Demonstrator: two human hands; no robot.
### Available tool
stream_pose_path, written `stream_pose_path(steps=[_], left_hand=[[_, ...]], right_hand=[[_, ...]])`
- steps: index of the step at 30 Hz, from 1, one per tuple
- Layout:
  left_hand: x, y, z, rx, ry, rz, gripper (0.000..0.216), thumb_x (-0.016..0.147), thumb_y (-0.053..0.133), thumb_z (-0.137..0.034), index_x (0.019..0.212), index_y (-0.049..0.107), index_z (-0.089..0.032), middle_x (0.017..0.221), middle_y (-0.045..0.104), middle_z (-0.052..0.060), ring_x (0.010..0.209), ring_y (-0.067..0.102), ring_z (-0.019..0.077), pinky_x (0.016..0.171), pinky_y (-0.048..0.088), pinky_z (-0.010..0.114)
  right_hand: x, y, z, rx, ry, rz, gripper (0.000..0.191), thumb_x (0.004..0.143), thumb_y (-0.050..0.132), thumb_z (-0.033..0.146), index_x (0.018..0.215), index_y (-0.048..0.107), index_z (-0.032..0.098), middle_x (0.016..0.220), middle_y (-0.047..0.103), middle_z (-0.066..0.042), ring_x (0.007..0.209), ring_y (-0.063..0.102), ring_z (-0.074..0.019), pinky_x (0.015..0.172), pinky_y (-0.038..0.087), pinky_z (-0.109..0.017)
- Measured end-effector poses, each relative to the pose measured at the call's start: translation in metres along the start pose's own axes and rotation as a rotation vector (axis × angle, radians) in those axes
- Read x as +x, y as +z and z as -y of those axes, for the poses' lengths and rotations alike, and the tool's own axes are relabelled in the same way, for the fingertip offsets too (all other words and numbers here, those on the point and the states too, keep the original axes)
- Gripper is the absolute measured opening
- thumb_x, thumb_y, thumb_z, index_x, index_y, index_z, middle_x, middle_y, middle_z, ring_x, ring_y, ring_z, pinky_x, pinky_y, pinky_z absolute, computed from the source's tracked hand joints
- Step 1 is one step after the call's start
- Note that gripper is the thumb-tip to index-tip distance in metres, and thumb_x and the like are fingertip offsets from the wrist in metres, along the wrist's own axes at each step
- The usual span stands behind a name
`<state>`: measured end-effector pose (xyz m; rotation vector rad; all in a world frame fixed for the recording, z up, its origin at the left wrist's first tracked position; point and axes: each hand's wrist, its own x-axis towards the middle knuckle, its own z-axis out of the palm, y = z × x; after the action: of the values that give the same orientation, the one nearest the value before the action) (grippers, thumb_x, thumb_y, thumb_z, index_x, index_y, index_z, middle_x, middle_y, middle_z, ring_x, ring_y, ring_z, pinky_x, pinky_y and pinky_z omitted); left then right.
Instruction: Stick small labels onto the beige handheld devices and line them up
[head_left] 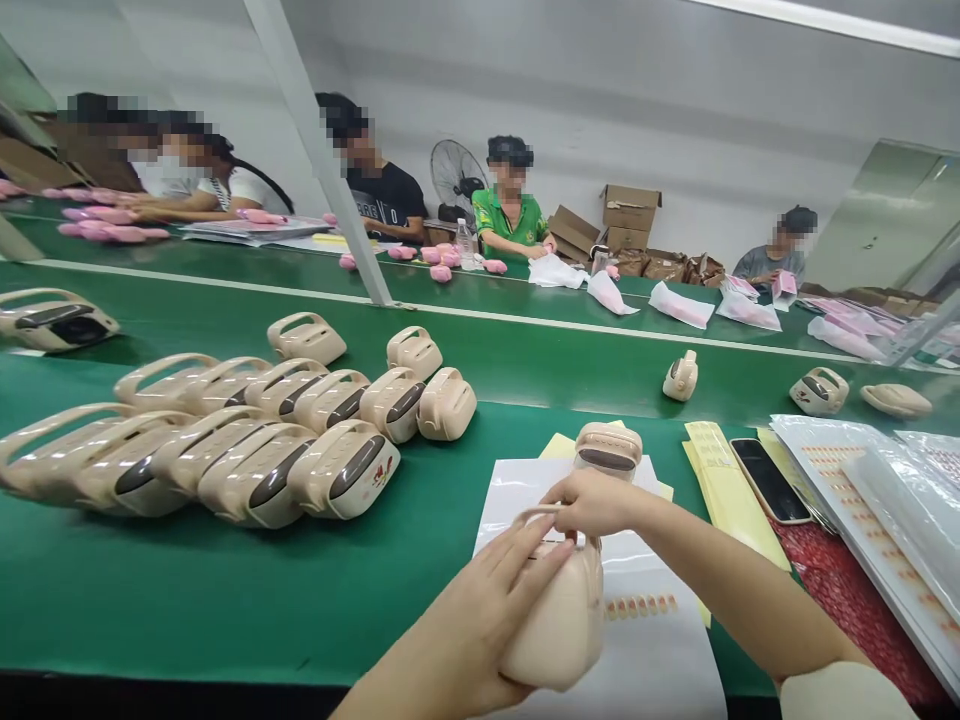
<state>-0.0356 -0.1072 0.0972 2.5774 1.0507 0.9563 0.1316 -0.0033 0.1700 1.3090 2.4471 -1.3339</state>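
Observation:
My left hand (501, 585) wraps round the side of a beige portable speaker (556, 635) with a carry handle, keeping it tilted above a white sheet (652, 665). At the speaker's far top edge, my right hand (592, 503) is closed with bent fingers by the handle; its fingertips are partly hidden. A row of small orange stickers (641, 607) shows on the sheet. Just beyond my right hand stands another beige speaker (607, 448) with a dark oval panel.
Rows of beige speakers (341, 470) fill the left of the green bench (405, 600). Yellow paper strips (731, 490), a phone (770, 482) and sticker sheets in plastic (862, 520) lie right. More speakers (819, 390) stand farther back. Several people sit across the bench with pink items.

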Motion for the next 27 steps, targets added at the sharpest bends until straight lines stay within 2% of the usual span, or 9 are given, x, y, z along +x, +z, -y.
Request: stream_pose_path(steps=[3, 5, 6, 9, 11, 13, 17, 22, 27], left_hand=[[-0.003, 0.005, 0.0, -0.154, -0.08, -0.117, 0.096, 0.048, 0.074, -0.019, 0.134, 0.033, -0.031, 0.126, 0.052, 0.014, 0.114, 0.048, 0.038, 0.088, 0.044, 0.05], [-0.013, 0.018, 0.002, -0.274, -0.278, -0.333, 0.094, 0.046, 0.077, -0.02, 0.131, 0.038, -0.032, 0.123, 0.055, 0.011, 0.11, 0.052, 0.0355, 0.088, 0.045, 0.048], [-0.019, 0.024, 0.003, -0.364, -0.423, -0.469, 0.093, 0.045, 0.079, -0.023, 0.129, 0.041, -0.031, 0.124, 0.054, 0.01, 0.109, 0.053, 0.0344, 0.089, 0.044, 0.047], [-0.03, 0.038, 0.003, -0.8, -0.821, -0.869, 0.084, 0.046, 0.078, -0.043, 0.123, 0.048, -0.027, 0.118, 0.059, 0.007, 0.103, 0.057, 0.0307, 0.084, 0.048, 0.042], [-0.03, 0.041, 0.002, -1.086, -0.965, -1.03, 0.078, 0.044, 0.073, -0.059, 0.114, 0.056, -0.027, 0.103, 0.067, 0.005, 0.093, 0.061, 0.0293, 0.074, 0.053, 0.04], [-0.026, 0.041, 0.001, -1.222, -1.031, -1.133, 0.071, 0.042, 0.069, -0.066, 0.102, 0.063, -0.027, 0.087, 0.071, 0.003, 0.084, 0.064, 0.0276, 0.068, 0.055, 0.039], [-0.02, 0.042, -0.002, -1.287, -1.043, -1.248, 0.053, 0.054, 0.065, -0.063, 0.093, 0.066, -0.027, 0.076, 0.072, 0.0, 0.077, 0.065, 0.0231, 0.067, 0.054, 0.035], [-0.017, 0.049, -0.007, -1.412, -1.042, -1.265, 0.046, 0.061, 0.064, -0.057, 0.094, 0.067, -0.026, 0.08, 0.073, 0.001, 0.076, 0.066, 0.0222, 0.069, 0.054, 0.034], [-0.021, 0.059, -0.006, -1.575, -0.962, -1.258, 0.035, 0.071, 0.054, -0.057, 0.093, 0.067, -0.034, 0.091, 0.072, -0.002, 0.086, 0.065, 0.0208, 0.067, 0.054, 0.032]], right_hand=[[-0.01, 0.011, -0.006, 0.342, 0.011, -0.048, 0.019, 0.08, 0.044, 0.027, 0.084, 0.061, 0.017, 0.065, 0.06, 0.0, 0.035, 0.047, -0.0067, 0.034, 0.038, -0.019], [-0.018, 0.026, -0.018, 0.52, -0.034, -0.178, 0.027, 0.085, 0.037, 0.034, 0.091, 0.057, 0.018, 0.081, 0.061, -0.003, 0.042, 0.053, -0.0071, 0.04, 0.043, -0.021], [-0.022, 0.038, -0.026, 0.513, -0.05, -0.234, 0.025, 0.085, 0.038, 0.034, 0.091, 0.057, 0.018, 0.084, 0.06, -0.004, 0.049, 0.056, -0.0086, 0.044, 0.046, -0.022], [-0.031, 0.087, -0.049, 0.138, -0.044, -0.258, 0.011, 0.076, 0.055, 0.024, 0.083, 0.059, 0.017, 0.079, 0.059, -0.005, 0.071, 0.059, -0.0168, 0.064, 0.048, -0.03], [-0.032, 0.123, -0.059, -0.063, -0.036, -0.214, 0.017, 0.069, 0.062, 0.018, 0.086, 0.061, 0.016, 0.088, 0.06, -0.008, 0.084, 0.057, -0.0215, 0.076, 0.046, -0.033], [-0.029, 0.152, -0.065, -0.163, -0.021, -0.233, 0.02, 0.069, 0.06, 0.012, 0.089, 0.06, 0.015, 0.095, 0.059, -0.01, 0.091, 0.055, -0.0233, 0.08, 0.043, -0.033], [-0.019, 0.171, -0.067, -0.211, 0.014, -0.325, 0.02, 0.073, 0.048, 0.001, 0.081, 0.059, 0.016, 0.089, 0.058, -0.01, 0.085, 0.054, -0.022, 0.076, 0.043, -0.032], [-0.013, 0.159, -0.062, -0.196, 0.045, -0.308, 0.021, 0.069, 0.048, -0.001, 0.078, 0.057, 0.016, 0.089, 0.057, -0.011, 0.084, 0.053, -0.0227, 0.075, 0.042, -0.032], [-0.011, 0.159, -0.061, -0.166, 0.052, -0.278, 0.021, 0.067, 0.048, -0.001, 0.074, 0.057, 0.016, 0.09, 0.057, -0.011, 0.085, 0.054, -0.0226, 0.074, 0.042, -0.031]])
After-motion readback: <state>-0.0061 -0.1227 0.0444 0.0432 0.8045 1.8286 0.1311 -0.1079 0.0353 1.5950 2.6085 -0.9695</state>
